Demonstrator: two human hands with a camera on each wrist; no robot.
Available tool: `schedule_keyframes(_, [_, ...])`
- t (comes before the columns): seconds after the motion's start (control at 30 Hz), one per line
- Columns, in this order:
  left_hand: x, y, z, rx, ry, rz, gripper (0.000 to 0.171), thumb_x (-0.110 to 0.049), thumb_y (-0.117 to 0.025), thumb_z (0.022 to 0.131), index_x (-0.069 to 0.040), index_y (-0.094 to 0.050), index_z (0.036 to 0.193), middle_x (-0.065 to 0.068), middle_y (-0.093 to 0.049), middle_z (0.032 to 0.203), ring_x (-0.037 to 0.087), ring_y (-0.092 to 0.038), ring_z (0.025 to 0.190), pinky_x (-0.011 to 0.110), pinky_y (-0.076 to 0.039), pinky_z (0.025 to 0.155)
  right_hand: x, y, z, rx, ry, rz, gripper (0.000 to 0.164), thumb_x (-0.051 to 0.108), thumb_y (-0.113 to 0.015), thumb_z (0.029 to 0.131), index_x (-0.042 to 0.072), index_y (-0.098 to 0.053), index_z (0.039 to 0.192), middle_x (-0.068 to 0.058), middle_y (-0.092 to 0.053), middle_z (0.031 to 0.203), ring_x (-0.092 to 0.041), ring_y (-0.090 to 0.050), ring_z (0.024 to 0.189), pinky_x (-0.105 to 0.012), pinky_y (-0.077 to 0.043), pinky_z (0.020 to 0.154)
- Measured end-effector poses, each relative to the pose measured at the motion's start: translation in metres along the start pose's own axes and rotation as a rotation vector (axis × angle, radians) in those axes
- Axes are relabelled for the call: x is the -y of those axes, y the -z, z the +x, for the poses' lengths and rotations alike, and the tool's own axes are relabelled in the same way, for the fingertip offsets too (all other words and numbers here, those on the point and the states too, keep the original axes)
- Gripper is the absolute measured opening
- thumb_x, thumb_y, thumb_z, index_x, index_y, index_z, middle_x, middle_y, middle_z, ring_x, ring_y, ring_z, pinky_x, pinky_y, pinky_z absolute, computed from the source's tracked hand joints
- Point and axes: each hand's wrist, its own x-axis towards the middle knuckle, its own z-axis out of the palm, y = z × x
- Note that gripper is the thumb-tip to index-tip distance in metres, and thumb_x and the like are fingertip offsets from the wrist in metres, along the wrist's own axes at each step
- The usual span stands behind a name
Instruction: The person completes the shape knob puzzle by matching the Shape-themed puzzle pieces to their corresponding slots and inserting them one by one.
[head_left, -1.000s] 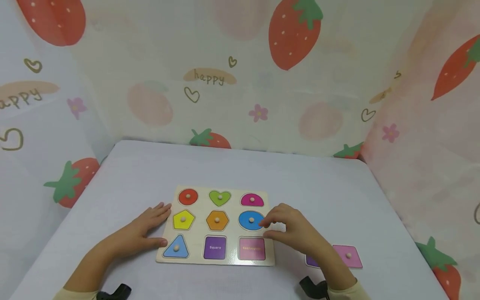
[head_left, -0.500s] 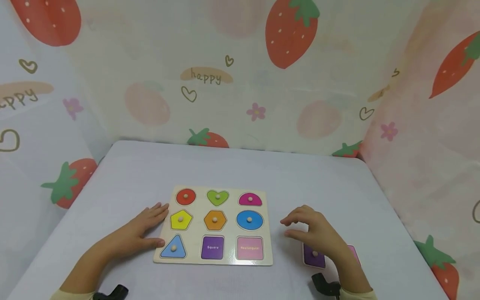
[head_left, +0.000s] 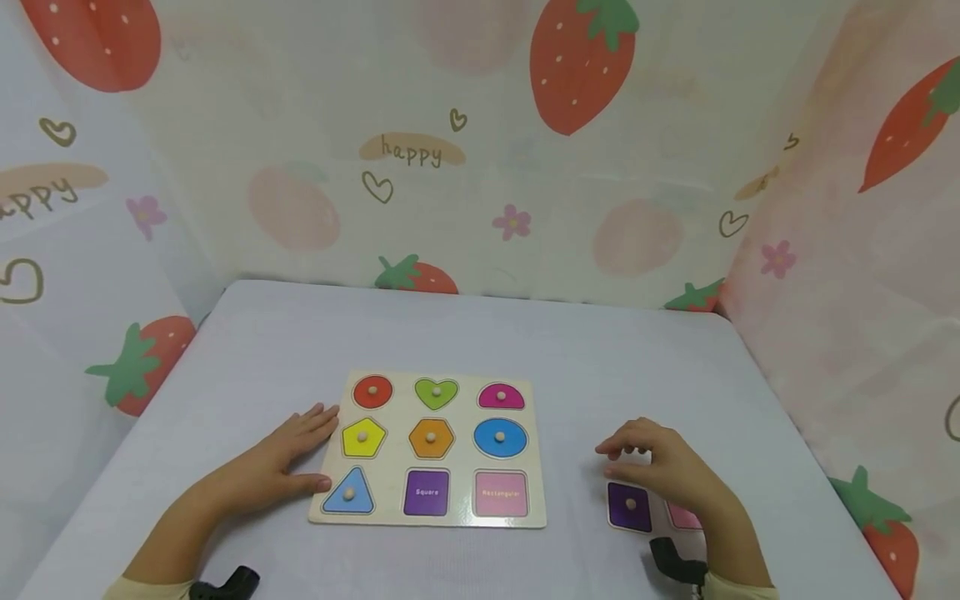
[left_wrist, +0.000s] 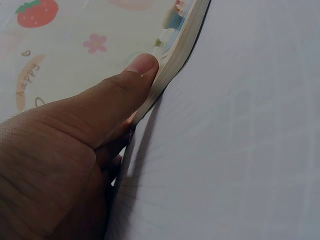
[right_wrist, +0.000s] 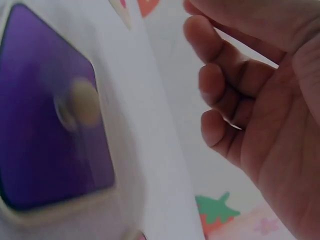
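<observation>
A wooden shape puzzle board (head_left: 465, 454) lies mid-table. Knobbed pieces fill its top and middle rows, and a blue triangle (head_left: 349, 493) sits at lower left. The recesses marked Square (head_left: 427, 492) and Rectangular (head_left: 501, 494) show their printed bottoms. My left hand (head_left: 281, 458) rests at the board's left edge, fingers extended, thumb at its side in the left wrist view. Holding nothing, my right hand (head_left: 667, 462) hovers with loosely bent fingers just above a purple square piece (head_left: 629, 507). Beside that lies a pink rectangle piece (head_left: 683, 517), partly hidden by the right hand and wrist.
A white cloth covers the table (head_left: 480, 333). Strawberry-patterned curtains (head_left: 450, 192) stand behind it and along both sides. A black wrist camera mount (head_left: 675, 562) sits on the right wrist, another black mount (head_left: 228, 583) at the left.
My right hand has moved right, from over the blue oval on the board to above the purple square piece, which has come into fuller view. The left hand stays at the board's edge.
</observation>
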Motion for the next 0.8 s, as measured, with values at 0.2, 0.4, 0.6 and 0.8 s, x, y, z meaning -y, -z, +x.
schedule_keyframes(0.2, [-0.002,0.001,-0.001,0.000,-0.005,-0.005,0.099,-0.064,-0.075,0.081,-0.021,-0.036,0.161,0.004,-0.027,0.170,0.038,-0.014,0.158,0.066,-0.016,0.123,-0.011,0.010,-0.011,0.042,-0.067,-0.006,0.016,0.023,-0.082,0.087,0.024,-0.079,0.103,0.010,-0.069,0.095,-0.014,-0.060,0.092,-0.027,-0.047,0.082])
schedule_keyframes(0.4, [-0.002,0.000,0.000,0.001,0.009,-0.004,0.100,-0.064,-0.076,0.080,-0.022,-0.035,0.161,0.004,-0.026,0.170,0.038,-0.014,0.158,0.066,-0.015,0.123,-0.017,0.016,-0.015,0.117,-0.105,0.018,0.011,0.027,-0.081,0.088,0.027,-0.079,0.099,0.012,-0.073,0.098,-0.012,-0.060,0.093,-0.026,-0.046,0.081])
schedule_keyframes(0.6, [0.001,-0.002,0.002,0.006,0.015,-0.008,0.101,-0.064,-0.076,0.079,-0.023,-0.035,0.161,0.001,-0.026,0.170,0.034,-0.013,0.159,0.064,-0.015,0.124,-0.022,0.017,-0.017,0.193,-0.155,0.077,0.014,0.031,-0.082,0.086,0.027,-0.080,0.099,0.011,-0.074,0.102,-0.010,-0.060,0.100,-0.027,-0.047,0.089])
schedule_keyframes(0.8, [0.000,0.000,0.001,0.001,0.004,-0.003,0.099,-0.064,-0.076,0.080,-0.023,-0.035,0.161,-0.001,-0.026,0.170,0.032,-0.012,0.159,0.055,-0.013,0.127,-0.026,0.015,-0.018,0.228,-0.148,0.127,0.023,0.029,-0.086,0.081,0.020,-0.081,0.101,0.004,-0.075,0.102,-0.010,-0.062,0.098,-0.025,-0.049,0.086])
